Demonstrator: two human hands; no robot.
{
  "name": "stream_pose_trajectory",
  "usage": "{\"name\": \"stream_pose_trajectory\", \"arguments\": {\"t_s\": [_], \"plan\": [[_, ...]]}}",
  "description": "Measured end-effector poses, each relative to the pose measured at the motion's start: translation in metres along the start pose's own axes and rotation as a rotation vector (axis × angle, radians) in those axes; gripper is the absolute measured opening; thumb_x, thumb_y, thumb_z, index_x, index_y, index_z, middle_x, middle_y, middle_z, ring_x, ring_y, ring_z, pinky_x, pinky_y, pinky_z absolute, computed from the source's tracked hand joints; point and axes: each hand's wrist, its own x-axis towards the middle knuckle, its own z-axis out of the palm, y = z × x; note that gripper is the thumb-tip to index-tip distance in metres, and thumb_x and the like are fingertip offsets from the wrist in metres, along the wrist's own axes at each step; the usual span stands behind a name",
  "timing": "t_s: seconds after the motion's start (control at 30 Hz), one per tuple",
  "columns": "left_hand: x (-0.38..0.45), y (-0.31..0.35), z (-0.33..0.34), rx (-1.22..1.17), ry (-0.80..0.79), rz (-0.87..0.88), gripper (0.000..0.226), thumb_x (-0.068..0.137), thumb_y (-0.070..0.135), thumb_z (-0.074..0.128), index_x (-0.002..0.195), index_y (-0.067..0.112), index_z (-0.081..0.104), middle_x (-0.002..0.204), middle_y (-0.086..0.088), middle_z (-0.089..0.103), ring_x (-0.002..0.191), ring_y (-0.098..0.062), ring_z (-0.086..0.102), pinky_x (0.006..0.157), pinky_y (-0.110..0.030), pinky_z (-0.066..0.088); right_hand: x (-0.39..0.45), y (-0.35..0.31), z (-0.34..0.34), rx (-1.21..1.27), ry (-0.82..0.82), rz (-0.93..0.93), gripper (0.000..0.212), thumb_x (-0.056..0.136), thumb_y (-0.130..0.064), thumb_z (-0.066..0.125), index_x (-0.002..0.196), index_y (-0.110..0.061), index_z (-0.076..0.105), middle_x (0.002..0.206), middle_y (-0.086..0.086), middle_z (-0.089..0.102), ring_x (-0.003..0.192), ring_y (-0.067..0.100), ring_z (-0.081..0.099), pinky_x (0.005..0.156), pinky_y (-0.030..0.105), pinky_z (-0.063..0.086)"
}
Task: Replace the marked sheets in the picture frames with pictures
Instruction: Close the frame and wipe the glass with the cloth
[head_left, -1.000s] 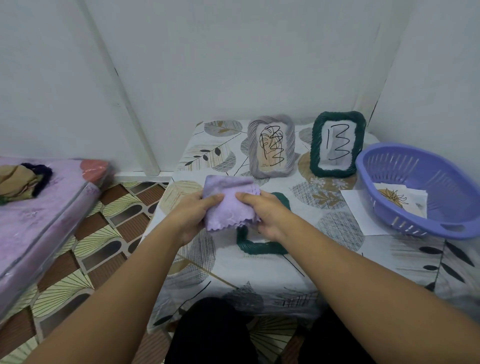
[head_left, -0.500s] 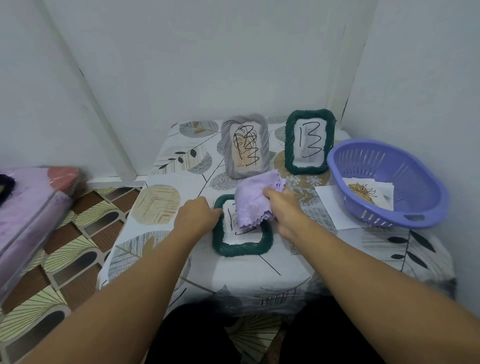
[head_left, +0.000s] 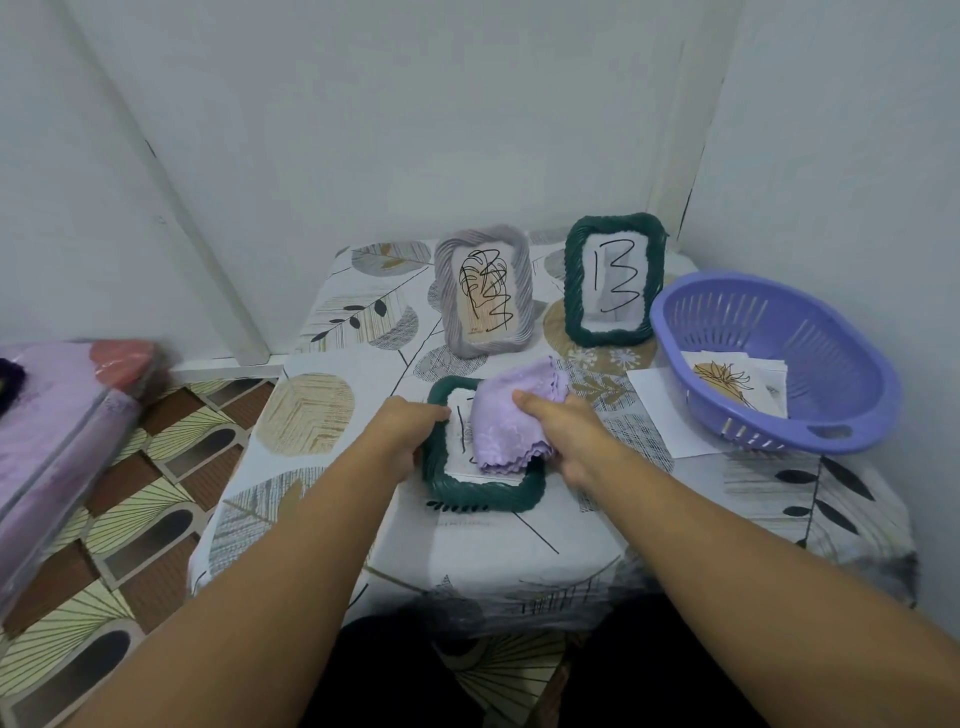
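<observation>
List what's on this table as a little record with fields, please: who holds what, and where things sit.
left hand: grips the flat green frame by its left edge
right hand: presses a purple cloth on that frame's glass
standing frames: grey frame, green frame, both with black scribbles
basket: purple, holds pictures

- The lilac cloth (head_left: 511, 415) covers most of the marked sheet (head_left: 461, 423) in the flat green frame (head_left: 483, 493), so we read only a stroke or two.
- We cannot see the fingertips of the right hand (head_left: 561, 434) behind the cloth.
- The basket (head_left: 831, 441) wall hides part of the pictures (head_left: 737, 382) inside.
- The left edge cuts off the bed (head_left: 57, 415).
</observation>
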Motion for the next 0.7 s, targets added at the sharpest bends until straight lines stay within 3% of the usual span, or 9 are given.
{"name": "stream_pose_trajectory", "arguments": {"t_s": [0.1,0.23,0.33,0.43,0.53,0.63,0.7], "plan": [[-0.002,0.002,-0.002,-0.066,-0.043,-0.034,0.019,0.093,0.006,0.072,0.107,-0.006,0.065,0.088,-0.016,0.068,0.074,-0.027,0.064,0.068,-0.037,0.058,-0.004,-0.003,-0.001,0.071,0.004,-0.02,0.035,0.089,-0.028,0.077,0.114,-0.017,0.056,0.106,0.014,0.074,0.094,0.034,0.073,0.086,0.055,0.059],[-0.009,0.0,-0.005,-0.16,-0.112,-0.044,0.005,0.098,0.003,0.063,0.094,0.0,0.066,0.089,-0.016,0.069,0.075,-0.027,0.065,0.063,-0.036,0.054,-0.014,-0.017,-0.001,0.197,0.018,-0.091,0.025,0.093,-0.021,0.073,0.111,-0.015,0.057,0.102,0.013,0.073,0.086,0.029,0.074,0.06,0.037,0.062],[-0.013,0.002,-0.005,-0.262,-0.173,-0.016,0.01,0.102,0.001,0.054,0.096,0.002,0.061,0.089,-0.019,0.069,0.077,-0.029,0.067,0.068,-0.04,0.056,-0.023,-0.03,-0.001,0.123,0.091,-0.227,0.014,0.094,-0.023,0.069,0.102,-0.017,0.059,0.098,0.007,0.07,0.09,0.022,0.068,0.07,0.036,0.059],[-0.015,0.001,-0.003,-0.329,-0.184,0.026,0.012,0.103,0.0,0.051,0.094,0.005,0.055,0.087,-0.019,0.067,0.075,-0.029,0.065,0.073,-0.044,0.058,-0.028,-0.038,0.0,-0.052,0.13,-0.448,0.008,0.096,-0.025,0.066,0.097,-0.02,0.059,0.089,0.0,0.063,0.086,0.02,0.062,0.066,0.029,0.048],[-0.016,-0.002,-0.002,-0.348,-0.183,0.076,0.009,0.103,0.001,0.052,0.098,0.007,0.053,0.088,-0.018,0.066,0.075,-0.028,0.065,0.079,-0.046,0.058,-0.035,-0.042,0.003,-0.234,0.061,-0.684,0.006,0.094,-0.036,0.058,0.1,-0.036,0.059,0.104,0.002,0.064,0.1,0.021,0.064,0.08,0.036,0.054],[-0.019,-0.003,-0.002,-0.381,-0.188,0.108,0.011,0.104,0.001,0.051,0.096,0.008,0.052,0.086,-0.016,0.067,0.074,-0.027,0.066,0.071,-0.042,0.059,-0.04,-0.04,0.001,-0.333,0.053,-0.811,0.016,0.1,-0.025,0.048,0.098,-0.041,0.048,0.098,0.0,0.061,0.082,0.017,0.062,0.064,0.034,0.049],[-0.022,-0.003,-0.002,-0.402,-0.19,0.134,0.012,0.104,0.0,0.051,0.095,0.009,0.051,0.085,-0.015,0.068,0.072,-0.025,0.067,0.066,-0.039,0.057,-0.044,-0.041,0.0,-0.345,0.039,-0.828,0.026,0.106,-0.017,0.047,0.101,-0.042,0.048,0.097,-0.003,0.062,0.067,0.012,0.064,0.054,0.023,0.049]]}}
